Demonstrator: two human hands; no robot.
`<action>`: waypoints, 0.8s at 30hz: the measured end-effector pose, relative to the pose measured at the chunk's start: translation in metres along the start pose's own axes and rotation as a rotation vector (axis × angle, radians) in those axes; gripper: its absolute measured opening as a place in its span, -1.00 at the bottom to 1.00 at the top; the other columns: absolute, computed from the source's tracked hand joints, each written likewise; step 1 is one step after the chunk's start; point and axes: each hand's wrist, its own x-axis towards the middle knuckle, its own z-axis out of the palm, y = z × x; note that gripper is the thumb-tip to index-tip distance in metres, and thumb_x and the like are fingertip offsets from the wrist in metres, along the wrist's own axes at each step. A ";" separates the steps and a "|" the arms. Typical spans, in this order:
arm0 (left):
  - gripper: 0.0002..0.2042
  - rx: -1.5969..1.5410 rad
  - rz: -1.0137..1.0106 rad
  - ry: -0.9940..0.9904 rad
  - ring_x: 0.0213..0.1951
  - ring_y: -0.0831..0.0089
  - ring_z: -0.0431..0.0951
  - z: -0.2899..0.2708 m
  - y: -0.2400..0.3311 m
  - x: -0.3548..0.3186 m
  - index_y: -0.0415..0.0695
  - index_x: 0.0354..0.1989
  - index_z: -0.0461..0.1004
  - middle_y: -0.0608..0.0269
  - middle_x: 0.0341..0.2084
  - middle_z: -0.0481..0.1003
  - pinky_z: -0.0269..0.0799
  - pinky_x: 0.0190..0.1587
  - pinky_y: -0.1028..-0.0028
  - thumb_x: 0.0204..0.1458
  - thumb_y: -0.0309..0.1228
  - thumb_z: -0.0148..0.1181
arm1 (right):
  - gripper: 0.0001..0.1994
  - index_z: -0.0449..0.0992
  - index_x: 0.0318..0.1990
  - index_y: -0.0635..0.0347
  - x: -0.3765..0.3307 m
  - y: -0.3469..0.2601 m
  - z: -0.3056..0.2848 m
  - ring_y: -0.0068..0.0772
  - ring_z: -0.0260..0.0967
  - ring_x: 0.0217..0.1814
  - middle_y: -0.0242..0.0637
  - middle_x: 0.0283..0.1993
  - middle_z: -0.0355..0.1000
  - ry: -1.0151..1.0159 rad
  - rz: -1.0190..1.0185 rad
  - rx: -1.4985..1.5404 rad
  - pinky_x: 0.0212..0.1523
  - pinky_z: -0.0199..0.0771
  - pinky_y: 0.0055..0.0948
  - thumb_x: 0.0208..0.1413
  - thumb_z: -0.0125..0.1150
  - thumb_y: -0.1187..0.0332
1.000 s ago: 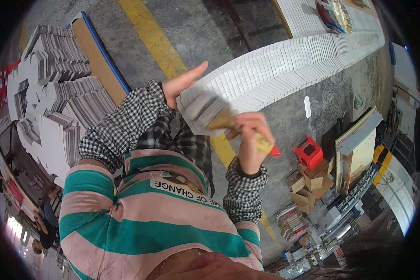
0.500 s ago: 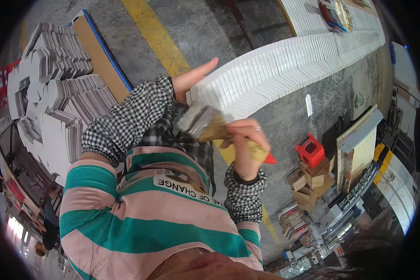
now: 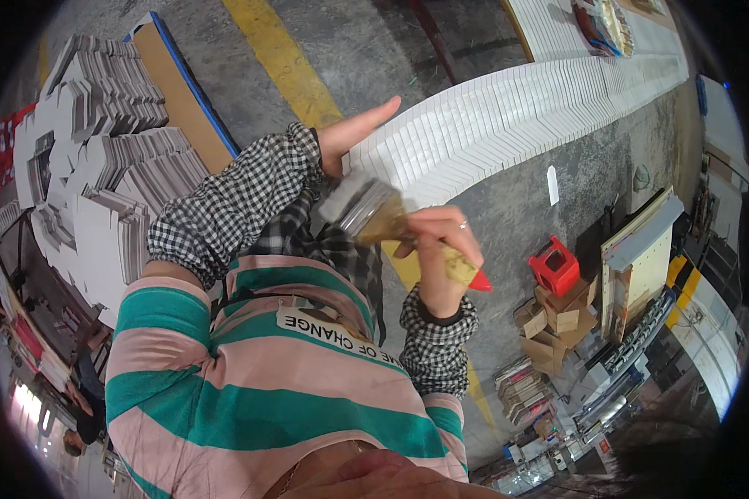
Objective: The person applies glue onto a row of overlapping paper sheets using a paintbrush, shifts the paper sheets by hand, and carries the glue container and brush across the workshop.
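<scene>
Right hand (image 3: pixel 438 249) grips wide wooden-handled paintbrush (image 3: pixel 383 218); left hand (image 3: pixel 351 135), open and flat, touches long white stacked-sheet row (image 3: pixel 508 116)

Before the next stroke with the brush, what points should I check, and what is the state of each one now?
1. Right hand grips the brush by its handle: ok.
2. Bristles on the row of white stacked sheets: not ok; the brush head shows over the end of the row, but contact is unclear.
3. Left hand steadies the row: cannot tell; it is open at the end of the row, and touch is unclear.
4. Bristles loaded: cannot tell; they are blurred.
5. Row lies even along the floor: ok; the sheets form one tidy band.
</scene>
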 end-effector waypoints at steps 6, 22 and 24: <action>-0.32 -0.035 -0.015 -0.053 -0.08 0.45 0.46 0.004 0.001 -0.002 -0.18 0.09 0.31 0.20 -0.04 0.44 0.33 0.03 0.42 0.08 0.20 -0.22 | -0.88 0.45 -0.35 0.45 -0.001 -0.003 -0.006 -0.40 0.36 -0.46 -0.08 -0.25 0.35 -0.002 -0.066 0.023 -0.49 0.43 -0.54 0.03 -0.03 0.57; -0.30 -0.013 -0.019 -0.081 0.10 0.40 0.31 -0.005 -0.004 0.006 -0.10 0.21 0.16 0.22 0.15 0.25 0.22 0.13 0.35 0.08 0.21 -0.26 | -0.87 0.40 -0.33 0.35 0.017 0.012 -0.005 -0.47 0.32 -0.56 -0.22 -0.39 0.38 0.571 0.101 -0.122 -0.51 0.36 -0.55 0.13 -0.04 0.45; -0.31 0.001 0.012 -0.048 0.09 0.40 0.32 -0.007 -0.005 0.008 -0.11 0.20 0.18 0.21 0.14 0.26 0.22 0.13 0.35 0.08 0.21 -0.25 | -0.89 0.39 -0.38 0.33 0.007 0.013 0.004 -0.47 0.33 -0.55 -0.23 -0.39 0.37 0.435 0.096 -0.108 -0.48 0.36 -0.54 0.11 -0.01 0.47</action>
